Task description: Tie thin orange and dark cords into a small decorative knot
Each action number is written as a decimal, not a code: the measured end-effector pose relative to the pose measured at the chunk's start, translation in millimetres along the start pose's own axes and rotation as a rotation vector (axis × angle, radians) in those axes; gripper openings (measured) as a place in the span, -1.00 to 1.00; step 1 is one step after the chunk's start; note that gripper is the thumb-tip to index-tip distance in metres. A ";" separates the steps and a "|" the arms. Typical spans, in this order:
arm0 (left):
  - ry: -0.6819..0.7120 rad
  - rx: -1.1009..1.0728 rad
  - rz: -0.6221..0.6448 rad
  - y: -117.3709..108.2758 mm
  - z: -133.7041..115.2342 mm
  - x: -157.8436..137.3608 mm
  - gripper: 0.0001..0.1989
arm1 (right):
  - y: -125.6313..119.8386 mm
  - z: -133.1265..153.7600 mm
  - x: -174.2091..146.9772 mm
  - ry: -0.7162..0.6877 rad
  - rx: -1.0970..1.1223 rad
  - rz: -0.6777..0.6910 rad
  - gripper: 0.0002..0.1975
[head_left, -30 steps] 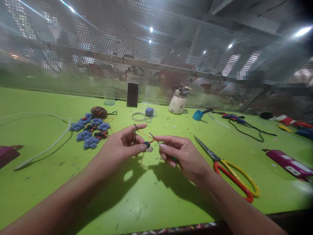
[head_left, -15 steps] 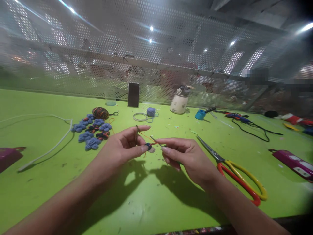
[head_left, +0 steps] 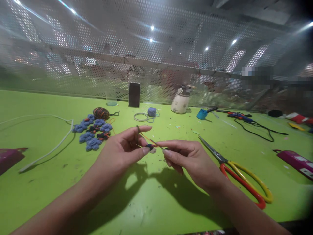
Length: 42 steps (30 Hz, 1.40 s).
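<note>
Between thumb and fingers, my left hand [head_left: 127, 143] pinches a small dark crochet piece [head_left: 150, 147]. Orange and dark yarn [head_left: 145, 134] runs from its raised index finger to the work. My right hand [head_left: 186, 155] is closed on a thin crochet hook [head_left: 154, 142], whose tip meets the yarn just right of the piece. Left of my hands lie several blue and dark-orange crochet flowers [head_left: 92, 144]. Behind them rests a variegated ball of yarn [head_left: 101, 113], with an orange strand leading from it.
Large scissors [head_left: 221, 159] with red and yellow handles lie beside my right forearm. Farther back stand a phone [head_left: 134, 94], a blue yarn ball [head_left: 152, 112], a white bottle [head_left: 180, 101] and a blue pot [head_left: 201, 114]. A white cable [head_left: 58, 140] crosses the left side; a purple power strip [head_left: 295, 161] lies right.
The hook's tip has dipped slightly toward the crochet piece, and the yarn lies closer along it. Both hands keep their grips; the whole view has shifted a little.
</note>
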<state>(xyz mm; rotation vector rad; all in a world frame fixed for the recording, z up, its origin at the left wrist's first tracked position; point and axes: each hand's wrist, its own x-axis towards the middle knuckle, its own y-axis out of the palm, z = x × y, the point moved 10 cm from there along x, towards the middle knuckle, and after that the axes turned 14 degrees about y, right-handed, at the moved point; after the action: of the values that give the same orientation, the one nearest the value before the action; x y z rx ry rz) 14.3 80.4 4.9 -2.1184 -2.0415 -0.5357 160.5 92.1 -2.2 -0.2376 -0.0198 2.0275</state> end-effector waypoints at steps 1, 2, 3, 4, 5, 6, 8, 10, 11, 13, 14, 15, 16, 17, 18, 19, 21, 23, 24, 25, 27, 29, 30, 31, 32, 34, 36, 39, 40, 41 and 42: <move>-0.001 -0.009 0.002 0.3 0.4 0.1 -0.59 | -0.4 -0.7 -0.2 0.004 -0.007 -0.004 -0.70; -0.003 -0.018 0.004 0.8 0.8 0.2 -0.59 | -0.7 -1.4 -0.3 0.008 -0.015 -0.008 -0.70; -0.006 -0.024 0.007 1.3 1.4 0.3 -0.60 | -0.9 -2.2 -0.5 0.012 -0.020 -0.010 -0.70; -0.010 -0.028 0.009 1.8 2.1 0.3 -0.60 | -0.9 -3.1 -0.6 0.016 -0.023 -0.010 -0.71; -0.016 -0.031 0.011 2.3 2.8 0.3 -0.60 | -0.8 -3.8 -0.7 0.021 -0.023 -0.009 -0.71; -0.021 -0.034 0.012 2.6 3.5 0.1 -0.60 | -0.8 -4.3 -0.8 0.026 -0.020 -0.009 -0.70; -0.027 -0.039 0.008 2.3 4.3 -0.3 -0.59 | -0.8 -4.7 -0.9 0.034 -0.017 -0.010 -0.70; -0.028 -0.046 0.004 1.9 4.3 -0.8 -0.59 | -1.2 -3.9 -1.2 0.036 -0.021 -0.016 -0.70; -0.028 -0.047 0.004 1.9 4.3 -1.0 -0.59 | -1.5 -3.0 -1.3 0.033 -0.022 -0.021 -0.70; -0.025 -0.053 0.011 2.9 4.1 -1.2 -0.60 | -1.8 -1.9 -1.6 0.029 -0.022 -0.025 -0.71; -0.025 -0.059 0.014 3.7 4.1 -1.1 -0.60 | -1.8 -1.8 -1.6 0.030 -0.021 -0.025 -0.71; -0.027 -0.065 0.017 4.4 4.5 -0.9 -0.61 | -1.7 -2.1 -1.7 0.032 -0.021 -0.024 -0.70; -0.029 -0.072 0.018 5.0 4.9 -0.7 -0.61 | -1.5 -2.6 -1.7 0.034 -0.023 -0.023 -0.70; -0.033 -0.077 0.017 5.2 5.5 -0.4 -0.61 | -1.5 -2.9 -1.7 0.034 -0.026 -0.022 -0.71; -0.038 -0.080 0.017 5.3 6.3 -0.2 -0.61 | -1.5 -3.1 -1.8 0.031 -0.032 -0.022 -0.71; -0.044 -0.079 0.017 5.3 6.9 0.1 -0.61 | -1.7 -3.1 -1.9 0.026 -0.039 -0.024 -0.71; -0.050 -0.071 0.020 4.9 7.6 0.5 -0.60 | -2.1 -2.6 -1.9 0.015 -0.051 -0.028 -0.72; -0.054 -0.057 0.021 4.1 7.6 0.5 -0.59 | -2.9 -2.1 -1.5 0.009 -0.052 -0.034 -0.72; -0.057 -0.050 0.024 4.1 7.6 0.3 -0.59 | -3.4 -2.0 -1.1 0.009 -0.047 -0.038 -0.72; -0.062 -0.042 0.026 3.9 7.8 0.1 -0.59 | -3.8 -2.0 -0.7 0.010 -0.040 -0.039 -0.72; -0.073 -0.025 0.035 4.3 8.3 -0.5 -0.58 | -4.7 -2.3 -0.1 0.015 -0.030 -0.045 -0.72; -0.075 -0.007 0.039 4.3 8.0 -0.8 -0.57 | -5.4 -2.0 0.2 0.015 -0.032 -0.052 -0.72; -0.072 0.002 0.039 4.2 7.4 -0.7 -0.57 | -5.8 -1.6 0.2 0.013 -0.037 -0.055 -0.71; -0.065 0.010 0.039 4.0 6.5 -0.7 -0.56 | -5.9 -1.3 0.2 0.011 -0.043 -0.056 -0.71; -0.057 0.017 0.040 4.0 5.3 -0.6 -0.56 | -6.0 -1.2 0.3 0.011 -0.047 -0.057 -0.71; -0.042 0.033 0.044 4.1 3.3 -0.6 -0.54 | -6.4 -1.2 0.7 0.013 -0.050 -0.057 -0.70; -0.033 0.054 0.051 4.5 2.1 -0.9 -0.52 | -7.1 -1.0 1.1 0.011 -0.051 -0.058 -0.69; -0.021 0.076 0.061 5.3 1.9 -1.6 -0.51 | -7.8 -0.4 1.4 0.001 -0.034 -0.053 -0.70; -0.017 0.074 0.064 5.7 2.2 -1.7 -0.51 | -8.1 -0.7 1.5 0.001 -0.019 -0.052 -0.71; -0.015 0.067 0.064 6.0 2.7 -1.9 -0.51 | -8.9 -1.1 1.6 0.003 0.004 -0.055 -0.71; -0.016 0.055 0.061 6.1 3.4 -2.0 -0.52 | -9.6 -1.6 1.7 0.003 0.030 -0.059 -0.72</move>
<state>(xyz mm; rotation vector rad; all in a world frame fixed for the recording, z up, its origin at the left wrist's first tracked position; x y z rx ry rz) 20.8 79.3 1.8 -2.1517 -1.9689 -0.4499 168.5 97.8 -2.8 -0.2184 0.0058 1.9677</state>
